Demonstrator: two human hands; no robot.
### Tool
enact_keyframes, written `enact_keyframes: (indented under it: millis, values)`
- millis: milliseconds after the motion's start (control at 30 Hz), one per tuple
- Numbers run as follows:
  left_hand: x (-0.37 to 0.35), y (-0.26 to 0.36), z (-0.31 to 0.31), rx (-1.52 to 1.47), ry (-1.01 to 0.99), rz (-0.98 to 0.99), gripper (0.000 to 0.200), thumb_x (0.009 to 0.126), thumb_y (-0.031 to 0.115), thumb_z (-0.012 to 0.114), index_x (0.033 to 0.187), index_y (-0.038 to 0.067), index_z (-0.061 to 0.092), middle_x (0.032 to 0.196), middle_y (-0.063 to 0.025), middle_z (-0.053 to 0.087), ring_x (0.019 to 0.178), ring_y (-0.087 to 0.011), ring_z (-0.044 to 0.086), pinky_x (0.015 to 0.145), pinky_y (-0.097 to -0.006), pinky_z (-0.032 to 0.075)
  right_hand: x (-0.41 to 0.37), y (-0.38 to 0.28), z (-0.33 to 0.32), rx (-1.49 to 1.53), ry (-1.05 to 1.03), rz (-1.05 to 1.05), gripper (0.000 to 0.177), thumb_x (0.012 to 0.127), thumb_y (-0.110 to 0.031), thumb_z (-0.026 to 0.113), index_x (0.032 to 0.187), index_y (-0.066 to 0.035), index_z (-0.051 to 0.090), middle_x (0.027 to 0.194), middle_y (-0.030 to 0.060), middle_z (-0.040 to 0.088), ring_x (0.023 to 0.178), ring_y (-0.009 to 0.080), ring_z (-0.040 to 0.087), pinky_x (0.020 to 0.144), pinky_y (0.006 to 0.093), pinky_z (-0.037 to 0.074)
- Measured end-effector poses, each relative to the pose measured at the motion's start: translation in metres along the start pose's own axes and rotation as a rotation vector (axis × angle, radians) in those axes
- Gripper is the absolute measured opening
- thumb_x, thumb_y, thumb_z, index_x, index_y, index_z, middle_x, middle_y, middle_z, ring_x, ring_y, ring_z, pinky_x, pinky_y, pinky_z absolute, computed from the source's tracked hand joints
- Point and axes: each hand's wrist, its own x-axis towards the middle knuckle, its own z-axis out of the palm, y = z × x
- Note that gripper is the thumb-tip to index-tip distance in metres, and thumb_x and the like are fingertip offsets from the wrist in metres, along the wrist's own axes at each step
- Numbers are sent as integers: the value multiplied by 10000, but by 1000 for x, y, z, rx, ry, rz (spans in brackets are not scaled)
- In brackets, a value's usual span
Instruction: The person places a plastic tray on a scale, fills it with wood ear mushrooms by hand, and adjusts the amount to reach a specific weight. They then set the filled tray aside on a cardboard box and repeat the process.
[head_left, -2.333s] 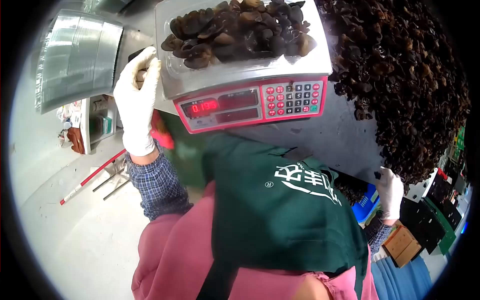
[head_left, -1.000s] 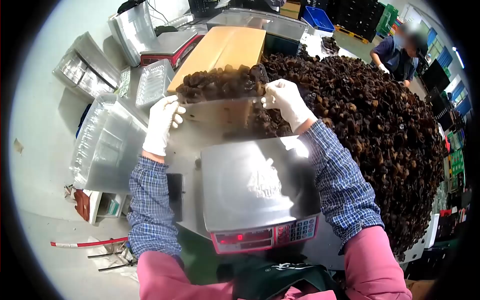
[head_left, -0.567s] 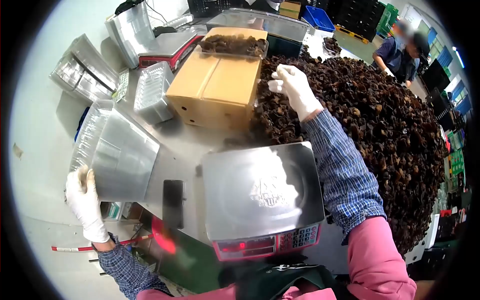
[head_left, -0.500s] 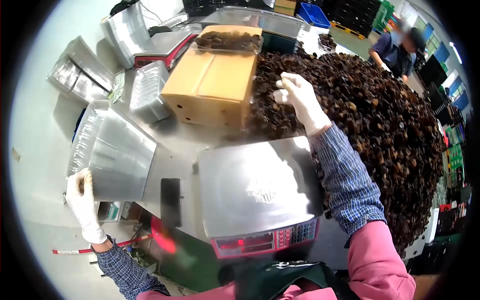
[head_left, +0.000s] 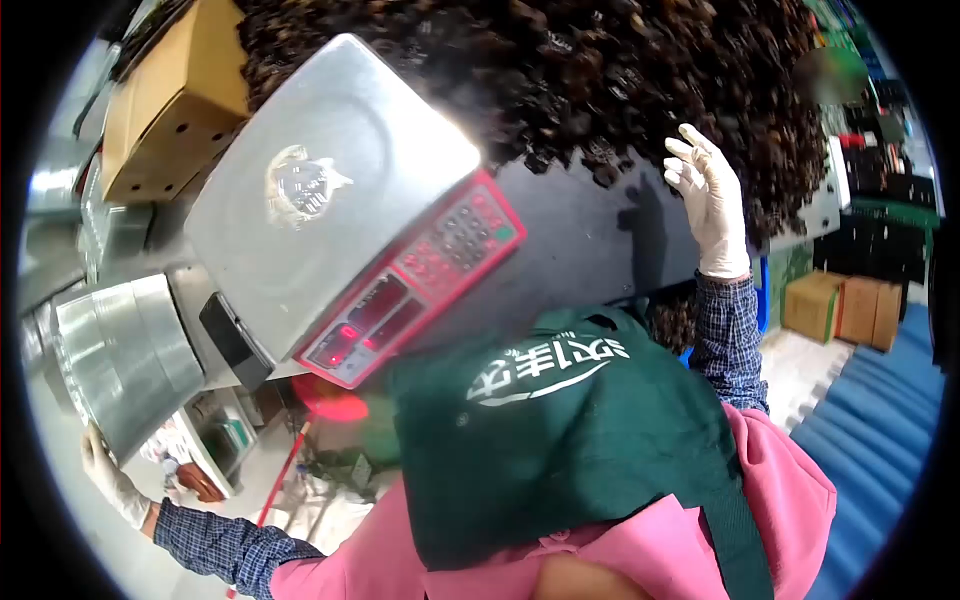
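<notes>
My left hand (head_left: 115, 482), in a white glove, has its fingers closed on the lower edge of a stack of clear plastic containers (head_left: 135, 345). On the right, my right hand (head_left: 715, 205), gloved too, is raised over the dark table with fingers apart and slightly curled, holding nothing. Beside it spreads a large heap of dark brown wood ear mushrooms (head_left: 570, 85). Between my hands sits a scale (head_left: 330, 170) with a metal plate, a red-lit display and a keypad. A black phone (head_left: 235, 340) lies against the scale's left side.
A cardboard box (head_left: 170, 105) stands beyond the scale at upper left. My green apron (head_left: 540, 430) fills the lower middle. Below the table's left end is a white shelf (head_left: 215, 435). Brown cartons (head_left: 842, 308) stand on the floor at right, near blue sheeting (head_left: 880, 420).
The view has tilted down and turned. My right hand has moved from above the mushrooms beside the cardboard box to the heap's near edge. My left hand stays at the container stack.
</notes>
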Motion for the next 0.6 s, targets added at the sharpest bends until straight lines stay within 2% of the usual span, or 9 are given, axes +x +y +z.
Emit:
enact_keyframes:
  millis: [67, 200, 233, 300, 367, 433, 500, 533, 600]
  values:
    - [13, -3, -9, 131, -20, 18, 399, 1051, 394, 647, 1055, -2, 693, 937, -21, 642, 857, -126, 570, 792, -291, 470, -14, 18, -26, 27, 44, 19, 529, 1043, -281, 645, 1467, 13, 529, 1276, 185, 690, 994, 218, 706, 909, 357, 580]
    - [-17, 30, 43, 767, 394, 385, 424, 1077, 368, 576, 1090, -49, 650, 921, -143, 667, 869, -273, 627, 861, -388, 509, -37, 30, -39, -13, 84, -26, 497, 1064, -270, 618, 1468, 4, 523, 1260, 174, 692, 993, 209, 711, 885, 342, 594]
    - [-22, 38, 44, 837, 399, 440, 433, 1075, 378, 571, 1130, -41, 668, 991, -167, 702, 897, -293, 651, 869, -394, 520, -38, 36, -40, -27, 84, -45, 490, 1071, -269, 608, 1471, 0, 519, 1258, 172, 692, 995, 208, 712, 882, 341, 598]
    - [-50, 80, 57, 722, 477, 399, 419, 1061, 370, 608, 1121, -35, 700, 1004, -162, 734, 899, -270, 678, 868, -376, 528, -40, 35, -33, -67, 103, -56, 465, 1081, -245, 586, 1472, -5, 512, 1259, 168, 690, 973, 192, 716, 859, 320, 602]
    - [-108, 145, 99, 631, 513, 561, 331, 1058, 290, 639, 1124, -27, 707, 1009, -131, 733, 895, -229, 672, 847, -342, 529, -37, 39, -27, -125, 100, -81, 442, 1085, -208, 566, 1470, 1, 511, 1248, 162, 691, 942, 182, 711, 845, 307, 600]
    - [-173, 208, 163, 514, 476, 671, 189, 1052, 147, 659, 1156, -9, 686, 1071, -107, 713, 965, -186, 658, 881, -312, 533, -43, 42, -7, -133, 72, -91, 422, 1070, -150, 578, 1460, 0, 518, 1177, 135, 693, 866, 148, 680, 810, 293, 592]
    - [-205, 228, 217, 410, 243, 943, 131, 1036, 33, 641, 1154, -5, 682, 1081, -97, 706, 986, -198, 661, 900, -335, 542, -43, 53, 11, -193, 16, -110, 411, 1057, -126, 591, 1452, -24, 538, 1164, 123, 693, 852, 128, 666, 799, 285, 585]
    - [-235, 249, 253, 296, 127, 883, 123, 1017, 7, 653, 1136, -6, 682, 1075, -97, 698, 989, -217, 659, 901, -362, 539, -42, 54, 22, -331, 29, -85, 388, 1044, -107, 603, 1426, -50, 577, 1163, 89, 701, 867, 102, 661, 784, 274, 575]
    - [-252, 251, 297, 321, -21, 1012, 128, 975, -2, 684, 1099, 28, 692, 1031, -124, 676, 953, -283, 652, 889, -386, 529, -33, 68, 30, -572, -53, -503, 401, 975, -79, 672, 1374, -79, 627, 1161, 91, 712, 912, 159, 698, 805, 305, 582]
